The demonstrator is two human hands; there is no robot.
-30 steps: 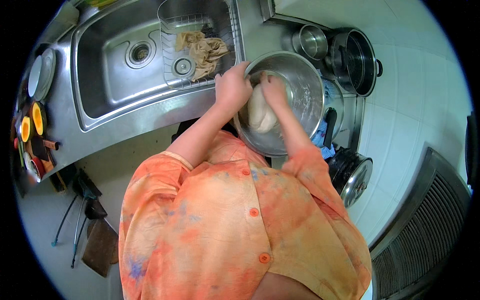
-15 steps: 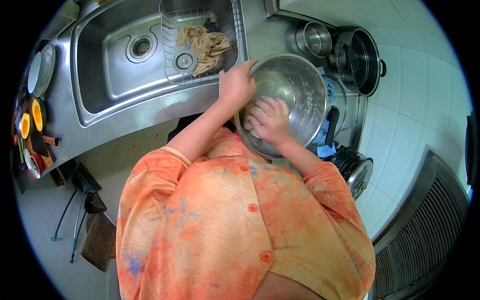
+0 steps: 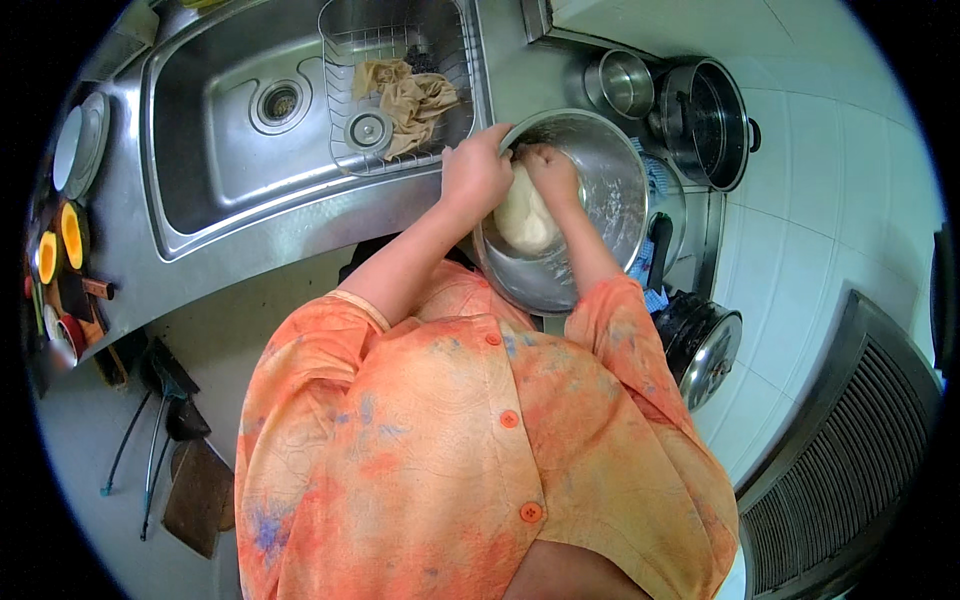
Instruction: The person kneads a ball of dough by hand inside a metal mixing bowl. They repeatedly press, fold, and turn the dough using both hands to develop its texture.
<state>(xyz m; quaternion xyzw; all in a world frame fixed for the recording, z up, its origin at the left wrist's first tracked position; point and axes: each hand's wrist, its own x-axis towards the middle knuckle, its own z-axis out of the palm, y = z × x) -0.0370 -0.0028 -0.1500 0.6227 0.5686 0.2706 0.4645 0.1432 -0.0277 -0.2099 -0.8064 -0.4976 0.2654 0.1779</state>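
Note:
A large steel bowl [image 3: 606,225] with floury smears holds a pale lump of dough [image 3: 525,222]. My left hand [image 3: 475,175] grips the bowl's upper left rim, fingers wrapped over it. Inside the bowl, my right hand [image 3: 550,178] has its fingers curled down onto the upper end of the dough, the fingertips partly hidden. The bowl sits tilted just right of the sink's edge, close to my body, with a blue checked cloth [image 3: 655,180] and a black handle [image 3: 657,250] showing behind its right side.
The steel sink [image 3: 215,140] has a wire rack [image 3: 345,70] holding a beige cloth [image 3: 408,105]. At left are plates [image 3: 70,150], cut yellow produce [image 3: 70,235] and a knife [image 3: 80,298]. At right stand a small pot [image 3: 625,85], a black pot [image 3: 705,120] and a lidded pot [image 3: 710,360].
Half a second ago my right hand was lower, spread over the dough; it has moved up and curled, much as it was a second ago. My left hand stays on the rim.

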